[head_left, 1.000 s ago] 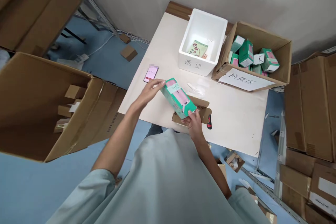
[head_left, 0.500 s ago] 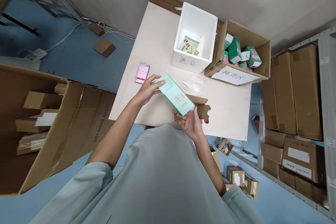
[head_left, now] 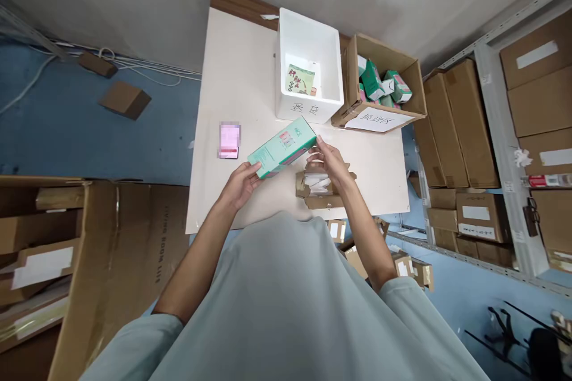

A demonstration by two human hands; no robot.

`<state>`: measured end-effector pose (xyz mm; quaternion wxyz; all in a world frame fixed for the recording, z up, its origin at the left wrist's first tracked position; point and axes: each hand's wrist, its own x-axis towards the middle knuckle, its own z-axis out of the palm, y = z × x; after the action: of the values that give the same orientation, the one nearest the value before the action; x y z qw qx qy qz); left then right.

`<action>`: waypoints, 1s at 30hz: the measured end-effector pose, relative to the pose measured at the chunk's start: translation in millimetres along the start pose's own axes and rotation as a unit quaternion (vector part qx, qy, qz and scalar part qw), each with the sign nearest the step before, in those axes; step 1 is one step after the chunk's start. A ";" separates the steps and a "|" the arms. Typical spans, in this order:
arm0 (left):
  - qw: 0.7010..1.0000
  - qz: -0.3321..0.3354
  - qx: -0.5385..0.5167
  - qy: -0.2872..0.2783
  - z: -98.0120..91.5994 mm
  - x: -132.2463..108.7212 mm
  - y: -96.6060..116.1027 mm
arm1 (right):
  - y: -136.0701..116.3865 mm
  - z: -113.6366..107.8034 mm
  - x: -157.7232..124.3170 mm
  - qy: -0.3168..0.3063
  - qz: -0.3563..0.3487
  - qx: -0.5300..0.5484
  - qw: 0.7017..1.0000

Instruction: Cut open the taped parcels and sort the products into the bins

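Observation:
A long green-and-white carton (head_left: 282,146) with pink print is held up over the table, tilted so its right end is higher in the picture. My left hand (head_left: 243,184) grips the lower left end, thumb on the top face. At the other end, the fingers of my right hand (head_left: 329,159) close around the corner. Below that hand an opened brown cardboard box (head_left: 324,199) sits on the table, white paper showing inside. A phone (head_left: 229,141) with a pink screen, partly blurred out, lies to the left.
On the white table (head_left: 236,65), a white foam box (head_left: 310,108) holds a green printed packet (head_left: 299,79). Beside it, a cardboard box (head_left: 379,121) contains several green cartons. Shelves with brown boxes (head_left: 469,125) stand right; a big open carton (head_left: 134,238) is at left.
The green carton has turned so its right end now points up and away, showing a side face. Both hands moved with it. The view has shifted, and the opened brown box shows more.

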<state>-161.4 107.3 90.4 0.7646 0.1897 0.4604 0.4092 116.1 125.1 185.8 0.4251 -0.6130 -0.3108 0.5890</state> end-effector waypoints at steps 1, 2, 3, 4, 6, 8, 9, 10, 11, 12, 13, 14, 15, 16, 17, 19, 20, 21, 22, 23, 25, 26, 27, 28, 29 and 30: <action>1.000 0.003 0.005 -0.004 -3.2 -1.2 -1.9 | -0.7 2.5 4.6 0.003 -0.003 -0.009 1.000; 1.000 0.007 0.012 -0.004 -6.3 -1.9 -4.0 | -1.1 5.2 8.3 0.004 -0.007 -0.016 1.000; 1.000 0.012 0.023 0.001 -9.2 -2.2 -6.3 | -1.4 8.2 11.3 0.003 -0.010 -0.021 1.000; 0.999 0.019 0.041 0.008 -12.1 -2.1 -8.9 | -1.7 11.6 13.9 -0.002 -0.011 -0.024 1.000; 0.993 0.048 0.107 0.024 -17.2 -1.8 -14.4 | -2.4 18.9 18.2 -0.012 -0.007 -0.029 0.999; 0.971 0.109 0.208 0.037 -21.6 -2.8 -20.1 | -2.6 26.7 22.2 -0.012 -0.003 -0.043 0.999; 0.951 0.149 0.266 0.044 -23.6 -4.1 -22.8 | -2.3 30.6 24.1 -0.005 -0.003 -0.054 0.999; 0.926 0.189 0.321 0.052 -25.5 -6.1 -25.2 | -1.5 34.2 26.1 0.003 -0.003 -0.065 0.998; 0.899 0.222 0.372 0.060 -27.4 -8.5 -27.3 | -0.2 37.6 28.0 0.007 -0.004 -0.075 0.997; 0.873 0.247 0.416 0.066 -29.6 -11.2 -29.2 | 1.6 40.6 29.9 0.007 -0.005 -0.083 0.996; 0.851 0.262 0.450 0.070 -32.0 -13.9 -30.7 | 3.8 43.2 31.5 0.003 -0.008 -0.091 0.996; 0.835 0.270 0.474 0.072 -34.7 -16.5 -32.0 | 6.3 45.3 32.9 -0.003 -0.013 -0.099 0.995; 0.824 0.273 0.491 0.072 -37.7 -18.6 -33.1 | 8.9 47.0 33.9 -0.011 -0.019 -0.108 0.994; 0.818 0.274 0.501 0.072 -40.9 -20.2 -34.2 | 11.5 48.3 34.4 -0.019 -0.026 -0.118 0.992; 0.814 0.274 0.507 0.072 -44.3 -21.2 -35.2 | 14.1 49.3 34.7 -0.028 -0.031 -0.129 0.991; 0.811 0.271 0.514 0.074 -51.0 -21.1 -37.6 | 19.5 51.3 34.5 -0.049 -0.040 -0.153 0.986; 0.810 0.266 0.516 0.076 -54.2 -19.9 -39.0 | 22.7 52.4 34.2 -0.059 -0.044 -0.169 0.983; 0.811 0.260 0.518 0.077 -57.1 -18.1 -40.5 | 26.4 53.9 34.1 -0.066 -0.052 -0.188 0.979; 0.813 0.251 0.520 0.076 -60.0 -15.7 -42.3 | 31.0 55.7 34.0 -0.072 -0.062 -0.210 0.973; 0.815 0.241 0.521 0.073 -62.7 -12.8 -44.2 | 36.5 57.6 34.2 -0.075 -0.074 -0.231 0.967; 0.821 0.219 0.523 0.063 -68.4 -6.0 -48.5 | 50.2 61.4 35.1 -0.073 -0.092 -0.267 0.957; 0.823 0.208 0.525 0.057 -71.5 -2.5 -50.8 | 57.9 62.6 35.9 -0.070 -0.094 -0.277 0.954; 0.825 0.199 0.526 0.052 -74.7 0.7 -53.1 | 66.0 63.2 36.9 -0.067 -0.090 -0.281 0.953; 0.826 0.191 0.529 0.048 -78.0 3.5 -55.4 | 73.9 62.8 38.0 -0.061 -0.081 -0.280 0.955; 0.826 0.183 0.531 0.046 -81.4 5.6 -57.7 | 81.3 61.4 39.1 -0.057 -0.068 -0.273 0.958; 0.827 0.177 0.533 0.044 -84.7 7.1 -59.9 | 87.9 59.0 40.3 -0.055 -0.054 -0.263 0.962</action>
<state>-205.4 70.1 3.9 0.4386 0.6272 0.5986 0.2364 51.9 130.6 92.6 0.2619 -0.6522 -0.5105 0.4954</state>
